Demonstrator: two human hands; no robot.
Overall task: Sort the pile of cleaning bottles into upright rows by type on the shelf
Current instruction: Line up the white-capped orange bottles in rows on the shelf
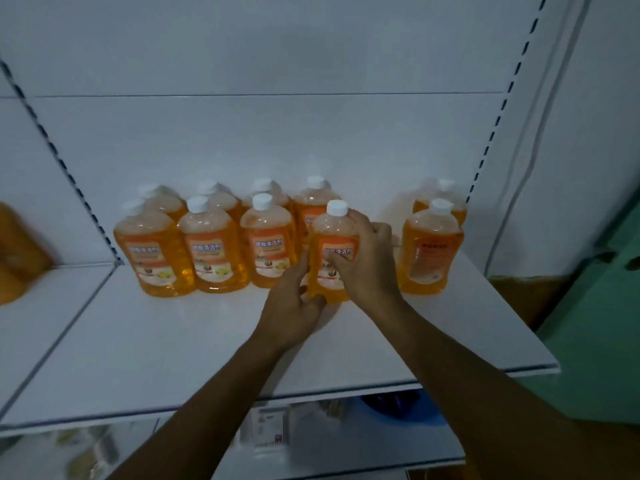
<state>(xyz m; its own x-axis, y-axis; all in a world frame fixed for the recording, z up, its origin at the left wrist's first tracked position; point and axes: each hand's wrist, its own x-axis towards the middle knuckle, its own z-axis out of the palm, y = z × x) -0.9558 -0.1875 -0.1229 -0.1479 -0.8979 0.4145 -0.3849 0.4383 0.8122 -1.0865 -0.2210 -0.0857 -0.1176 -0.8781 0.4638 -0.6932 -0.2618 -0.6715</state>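
Bottles (pixel 207 251) of orange cleaner — eleven upright on the shelf (pixel 173 341) — one gripped by left hand (pixel 294 306) and right hand (pixel 367 261).

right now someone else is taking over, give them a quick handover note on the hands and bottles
Both hands hold one upright orange bottle on the shelf: left hand at its base, right hand round its body.
Done: seven bottles stand in two rows to its left, labels forward.
Left: seat this bottle in the front row; two bottles at right stand apart, the front one showing its back label.
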